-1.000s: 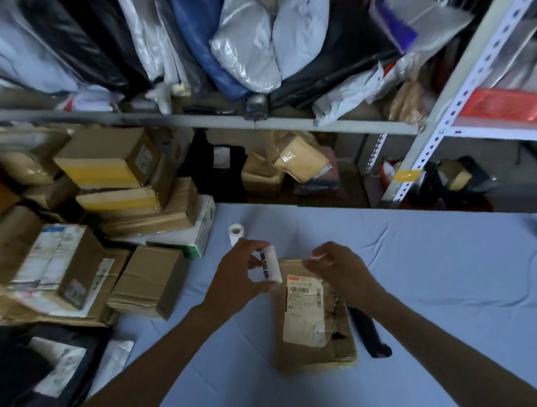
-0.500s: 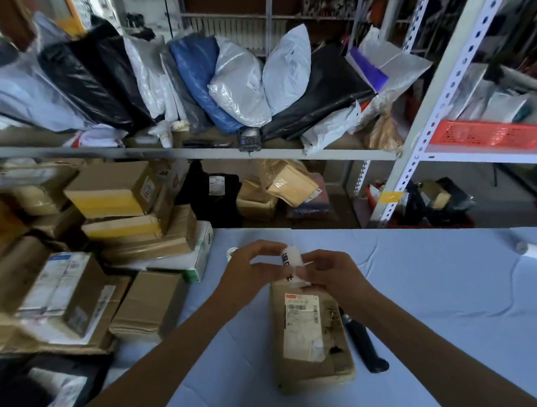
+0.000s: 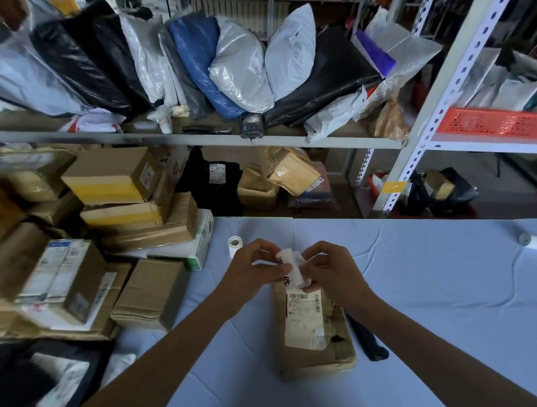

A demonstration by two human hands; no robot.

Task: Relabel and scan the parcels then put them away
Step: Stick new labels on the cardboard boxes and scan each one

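both hands (image 3: 297, 272) pinch label roll (image 3: 292, 268) | above parcel (image 3: 314, 336), possibly touching

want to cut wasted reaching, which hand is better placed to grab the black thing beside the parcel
Probably right. The black object lies beside the parcel on its right, below the right hand; the left hand is off the parcel's other side. Both pinch the label now.
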